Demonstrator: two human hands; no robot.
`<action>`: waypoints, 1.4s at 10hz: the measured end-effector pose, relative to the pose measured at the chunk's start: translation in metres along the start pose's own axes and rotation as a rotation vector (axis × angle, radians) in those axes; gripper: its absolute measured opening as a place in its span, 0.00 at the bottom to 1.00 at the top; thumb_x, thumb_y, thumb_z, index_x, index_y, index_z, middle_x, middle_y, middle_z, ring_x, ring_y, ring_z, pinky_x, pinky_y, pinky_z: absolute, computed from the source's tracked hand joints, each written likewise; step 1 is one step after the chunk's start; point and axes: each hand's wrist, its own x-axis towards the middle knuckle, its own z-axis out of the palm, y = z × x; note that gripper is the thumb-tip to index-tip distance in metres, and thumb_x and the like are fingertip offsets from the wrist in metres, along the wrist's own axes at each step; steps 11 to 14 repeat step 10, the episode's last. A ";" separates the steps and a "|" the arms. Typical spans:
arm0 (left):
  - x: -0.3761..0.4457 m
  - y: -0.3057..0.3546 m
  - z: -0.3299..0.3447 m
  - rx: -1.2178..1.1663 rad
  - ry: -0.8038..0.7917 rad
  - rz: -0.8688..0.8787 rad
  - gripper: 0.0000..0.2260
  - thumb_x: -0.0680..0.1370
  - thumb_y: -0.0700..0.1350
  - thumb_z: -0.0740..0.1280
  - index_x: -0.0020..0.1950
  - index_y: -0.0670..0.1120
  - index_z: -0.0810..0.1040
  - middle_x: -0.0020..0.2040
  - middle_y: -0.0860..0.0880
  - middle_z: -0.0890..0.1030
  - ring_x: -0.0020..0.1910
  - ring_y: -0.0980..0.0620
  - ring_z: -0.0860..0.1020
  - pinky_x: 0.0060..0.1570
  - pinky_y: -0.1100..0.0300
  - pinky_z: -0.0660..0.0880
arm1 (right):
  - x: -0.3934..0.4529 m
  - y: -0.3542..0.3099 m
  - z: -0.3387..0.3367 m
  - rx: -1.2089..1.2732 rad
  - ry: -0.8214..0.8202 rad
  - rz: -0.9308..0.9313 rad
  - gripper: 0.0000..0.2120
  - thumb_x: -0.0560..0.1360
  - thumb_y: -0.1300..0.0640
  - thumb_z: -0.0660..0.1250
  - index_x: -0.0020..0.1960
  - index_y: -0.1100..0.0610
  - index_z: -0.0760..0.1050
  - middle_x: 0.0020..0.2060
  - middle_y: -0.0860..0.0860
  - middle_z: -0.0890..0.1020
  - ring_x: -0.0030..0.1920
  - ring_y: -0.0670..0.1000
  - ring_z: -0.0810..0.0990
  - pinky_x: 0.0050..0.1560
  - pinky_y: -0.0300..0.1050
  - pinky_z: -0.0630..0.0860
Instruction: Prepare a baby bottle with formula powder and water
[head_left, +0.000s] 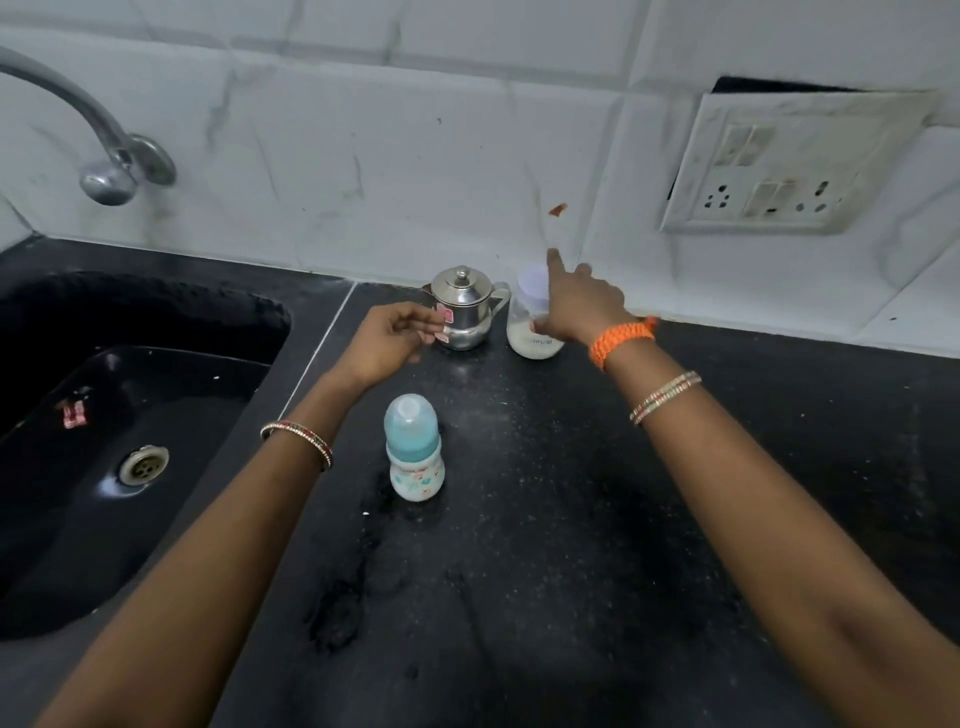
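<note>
A small baby bottle (414, 449) with a teal cap stands upright on the black counter (571, 493), between my forearms. At the back stands a lidded steel jug (462, 306). Right of it is a clear jar of white powder (530, 317) with a pale lid. My left hand (392, 338) hovers just left of the jug, fingers loosely curled, holding nothing. My right hand (582, 301) reaches over the jar's right side with fingers spread; it covers part of the jar, and I cannot tell whether it grips it.
A black sink (104, 415) with a steel drain lies on the left, under a curved steel tap (98, 150). White tiled wall runs behind the counter. A switch-and-socket plate (784, 161) hangs on the wall at the upper right.
</note>
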 end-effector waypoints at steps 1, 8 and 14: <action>-0.032 -0.011 -0.005 -0.065 0.071 -0.043 0.14 0.76 0.27 0.57 0.57 0.37 0.76 0.45 0.50 0.80 0.36 0.63 0.79 0.34 0.67 0.75 | -0.058 -0.018 0.015 0.351 -0.198 -0.310 0.37 0.74 0.56 0.70 0.76 0.54 0.54 0.70 0.58 0.69 0.68 0.57 0.71 0.64 0.49 0.68; -0.111 -0.053 0.039 -0.190 0.103 -0.185 0.14 0.77 0.31 0.57 0.45 0.48 0.77 0.45 0.50 0.80 0.42 0.55 0.79 0.38 0.63 0.77 | -0.118 -0.040 0.118 1.081 0.168 -0.027 0.31 0.66 0.61 0.77 0.66 0.56 0.69 0.61 0.53 0.79 0.58 0.49 0.78 0.63 0.51 0.75; -0.117 -0.048 0.057 0.028 0.156 -0.032 0.13 0.75 0.32 0.59 0.54 0.42 0.78 0.51 0.45 0.81 0.51 0.52 0.78 0.53 0.56 0.77 | -0.126 -0.039 0.121 1.094 0.166 -0.042 0.47 0.66 0.55 0.76 0.76 0.53 0.51 0.73 0.54 0.65 0.72 0.52 0.65 0.71 0.51 0.64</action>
